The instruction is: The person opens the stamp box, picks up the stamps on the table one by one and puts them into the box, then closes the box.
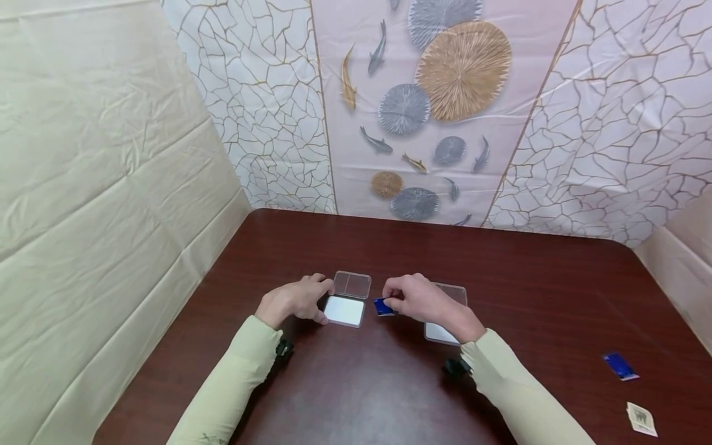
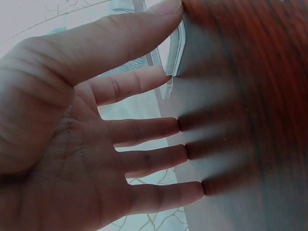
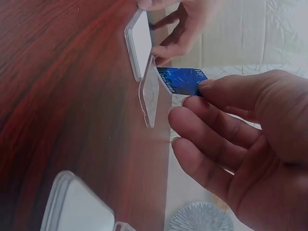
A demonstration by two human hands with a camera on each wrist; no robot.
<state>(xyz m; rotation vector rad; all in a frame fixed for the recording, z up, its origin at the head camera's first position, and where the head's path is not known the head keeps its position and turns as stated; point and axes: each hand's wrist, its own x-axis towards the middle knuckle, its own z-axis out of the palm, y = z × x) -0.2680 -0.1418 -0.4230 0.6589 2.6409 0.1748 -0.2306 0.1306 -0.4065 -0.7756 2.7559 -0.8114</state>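
The left hand (image 1: pixel 300 301) stood with fingers spread at the left edge of an open case (image 1: pixel 344 311). Just right of that case, the right hand (image 1: pixel 424 300) pinched a blue card (image 1: pixel 382 307), the card's free end pointing left toward the case; farther right lay a second case (image 1: pixel 440 334), partly hidden.

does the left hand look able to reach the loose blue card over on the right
Probably not easily: the left hand is beside the left case, and the right sleeve lies between it and the loose blue card.
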